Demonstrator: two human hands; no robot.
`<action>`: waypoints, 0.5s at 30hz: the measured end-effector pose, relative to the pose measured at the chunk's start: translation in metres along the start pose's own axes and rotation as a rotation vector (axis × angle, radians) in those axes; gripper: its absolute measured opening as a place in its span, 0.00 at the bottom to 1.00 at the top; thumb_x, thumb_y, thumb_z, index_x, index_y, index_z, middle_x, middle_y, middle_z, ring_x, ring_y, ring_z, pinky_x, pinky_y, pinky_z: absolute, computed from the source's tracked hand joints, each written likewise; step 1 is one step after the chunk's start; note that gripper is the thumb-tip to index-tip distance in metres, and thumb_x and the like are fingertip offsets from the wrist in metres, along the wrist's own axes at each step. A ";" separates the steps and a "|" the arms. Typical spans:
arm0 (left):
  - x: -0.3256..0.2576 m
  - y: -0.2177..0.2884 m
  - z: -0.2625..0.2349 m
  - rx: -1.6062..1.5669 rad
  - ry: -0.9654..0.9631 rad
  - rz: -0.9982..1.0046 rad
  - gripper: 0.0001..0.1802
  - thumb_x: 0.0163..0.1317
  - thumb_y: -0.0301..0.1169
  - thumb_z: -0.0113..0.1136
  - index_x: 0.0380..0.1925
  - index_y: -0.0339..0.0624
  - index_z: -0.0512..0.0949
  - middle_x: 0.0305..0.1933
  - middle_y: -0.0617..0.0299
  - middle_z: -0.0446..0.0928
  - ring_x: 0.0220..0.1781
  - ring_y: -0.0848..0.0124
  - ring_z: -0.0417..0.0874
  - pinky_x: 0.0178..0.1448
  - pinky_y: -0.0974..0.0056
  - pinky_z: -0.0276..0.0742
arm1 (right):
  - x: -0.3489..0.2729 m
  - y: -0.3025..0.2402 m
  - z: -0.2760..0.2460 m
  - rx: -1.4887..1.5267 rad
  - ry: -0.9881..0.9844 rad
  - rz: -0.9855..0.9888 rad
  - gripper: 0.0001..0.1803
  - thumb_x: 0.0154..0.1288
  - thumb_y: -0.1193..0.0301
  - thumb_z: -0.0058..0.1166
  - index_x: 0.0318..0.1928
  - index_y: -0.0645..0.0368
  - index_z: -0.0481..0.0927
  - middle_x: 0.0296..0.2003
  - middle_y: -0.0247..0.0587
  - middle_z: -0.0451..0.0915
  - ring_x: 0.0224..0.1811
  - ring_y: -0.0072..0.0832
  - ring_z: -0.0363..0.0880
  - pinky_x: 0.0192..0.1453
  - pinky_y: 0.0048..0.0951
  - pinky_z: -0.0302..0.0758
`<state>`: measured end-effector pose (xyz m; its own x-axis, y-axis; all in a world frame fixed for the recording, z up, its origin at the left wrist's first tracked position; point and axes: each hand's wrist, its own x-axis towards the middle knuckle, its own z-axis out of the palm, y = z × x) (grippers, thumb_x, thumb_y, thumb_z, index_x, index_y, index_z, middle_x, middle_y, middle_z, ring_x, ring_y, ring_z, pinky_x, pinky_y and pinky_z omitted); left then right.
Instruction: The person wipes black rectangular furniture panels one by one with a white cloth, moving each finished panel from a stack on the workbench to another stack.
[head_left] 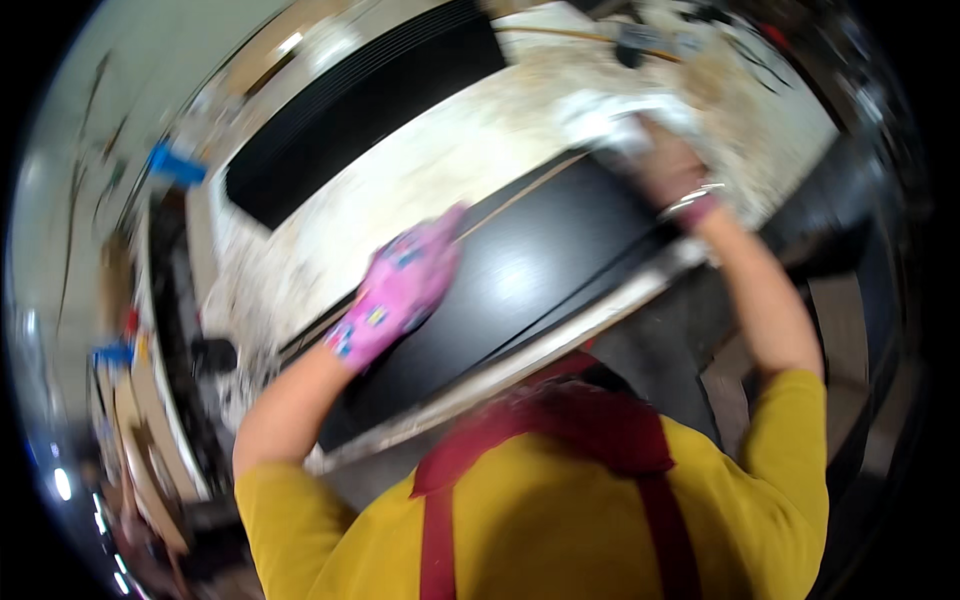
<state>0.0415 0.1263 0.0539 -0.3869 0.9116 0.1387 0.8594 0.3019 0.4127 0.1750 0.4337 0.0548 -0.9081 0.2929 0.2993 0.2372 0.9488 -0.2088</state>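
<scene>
A dark, smooth panel with a bare light-brown long edge lies on the worktable in front of me. My left hand, in a pink patterned glove, rests on the panel by its far edge, fingers stretched out and holding nothing. At the panel's right end is my right hand, smeared by motion, with a bracelet at the wrist. It grips a crumpled white cloth, which hangs over the panel's corner. The right fingers themselves are blurred.
A stack of black panels stands across the far side of the stained whitish worktable. An orange-brown cord or stick lies at the back. Something blue sits at the left end, and brown boards lean lower left.
</scene>
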 end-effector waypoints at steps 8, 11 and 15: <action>-0.041 -0.060 -0.030 -0.430 -0.030 -0.158 0.28 0.73 0.48 0.43 0.65 0.45 0.66 0.55 0.50 0.77 0.55 0.57 0.79 0.61 0.59 0.73 | -0.051 -0.151 -0.014 0.233 -0.369 -0.716 0.28 0.52 0.68 0.67 0.55 0.58 0.77 0.44 0.42 0.81 0.46 0.37 0.81 0.50 0.36 0.77; -0.115 -0.105 -0.079 -0.401 0.002 -0.351 0.35 0.71 0.59 0.39 0.65 0.45 0.66 0.60 0.52 0.75 0.64 0.59 0.74 0.69 0.59 0.68 | -0.038 -0.089 -0.001 0.186 -0.247 -0.376 0.32 0.52 0.72 0.67 0.59 0.60 0.73 0.50 0.49 0.80 0.52 0.42 0.79 0.57 0.37 0.74; -0.196 -0.110 -0.078 -0.269 -0.178 -0.533 0.38 0.71 0.61 0.32 0.64 0.43 0.67 0.63 0.52 0.73 0.66 0.57 0.72 0.70 0.58 0.67 | 0.000 0.001 0.029 0.107 -0.109 -0.036 0.29 0.59 0.75 0.60 0.62 0.63 0.71 0.55 0.53 0.77 0.57 0.43 0.77 0.64 0.33 0.69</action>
<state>-0.0032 -0.1079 0.0518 -0.6578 0.6947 -0.2911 0.4404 0.6682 0.5996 0.1654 0.4309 0.0276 -0.9490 0.2385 0.2064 0.1708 0.9387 -0.2994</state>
